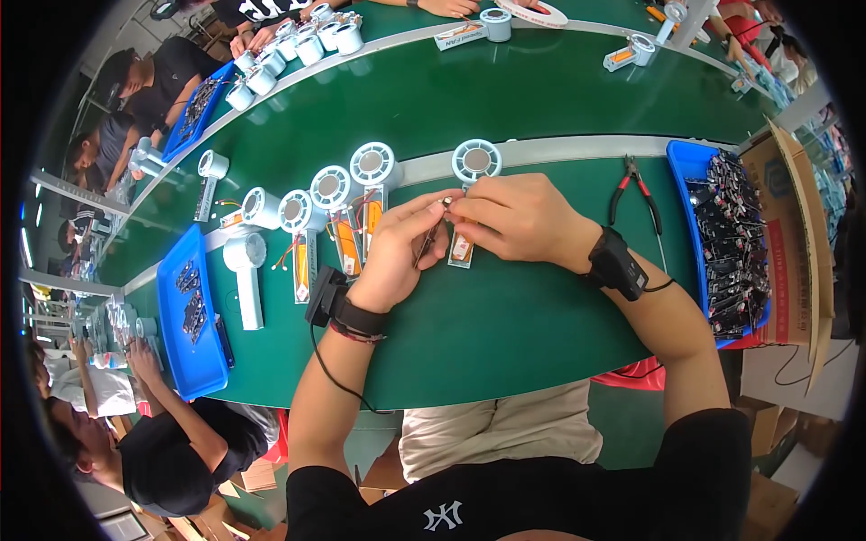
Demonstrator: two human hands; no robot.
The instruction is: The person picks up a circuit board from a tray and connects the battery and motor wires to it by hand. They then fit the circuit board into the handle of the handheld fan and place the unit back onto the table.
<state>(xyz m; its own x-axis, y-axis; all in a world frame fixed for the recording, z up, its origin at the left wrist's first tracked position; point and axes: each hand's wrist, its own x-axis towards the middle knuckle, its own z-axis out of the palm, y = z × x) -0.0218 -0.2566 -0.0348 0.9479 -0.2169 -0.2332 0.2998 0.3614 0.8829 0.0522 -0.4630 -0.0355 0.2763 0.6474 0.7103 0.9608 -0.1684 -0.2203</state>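
Observation:
Over the green table, my left hand (406, 242) is closed on a small dark circuit board (424, 245), mostly hidden by the fingers. A tiny whitish connector (446, 202) shows at the fingertips, pinched by my right hand (523, 216). Just beyond and under the right hand lies a handheld fan (476, 160) with a round grey head. Its opened handle with an orange battery (461, 248) shows below that hand. Left of my hands lie several similar fans, among them one fan (372, 165) with its orange battery and loose wires exposed.
Pliers (636, 194) with red-and-black handles lie at right, beside a blue tray (687, 207) of black circuit boards and a cardboard box (798, 243). Another blue tray (203, 361) sits at left near a closed white fan (248, 279). Beyond a pale rail, co-workers handle more fans.

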